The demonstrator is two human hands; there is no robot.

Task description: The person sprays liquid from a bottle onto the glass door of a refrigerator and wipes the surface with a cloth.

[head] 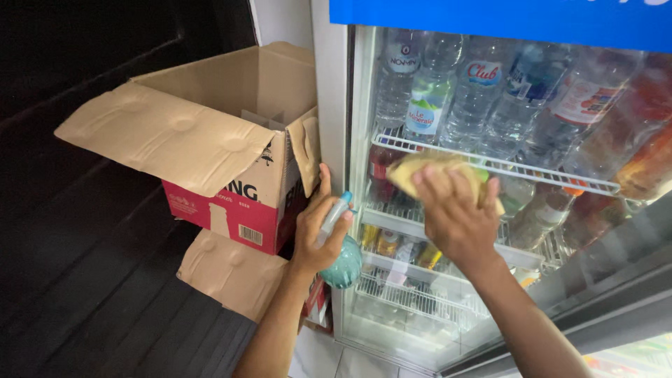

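A: What does the left hand have?

B: Its fingers are wrapped round a teal spray bottle, neck in the fist and round body hanging below, just beside the fridge door frame.

A: And the right hand?

B: Spread flat over a yellow cloth, pressing it against the fridge's glass door. The fingers lie open on the cloth, not curled round it.

A: What's inside the fridge?

B: On the top wire shelf, a row of clear plastic water bottles standing upright. The shelf below holds cans and darker drinks, blurred through the glass. The lowest rack looks bare.

A: And the box?

B: Cardboard, red at the bottom, flaps open, touching the fridge's left side. A cardboard divider shows inside; I can't tell what else it holds.
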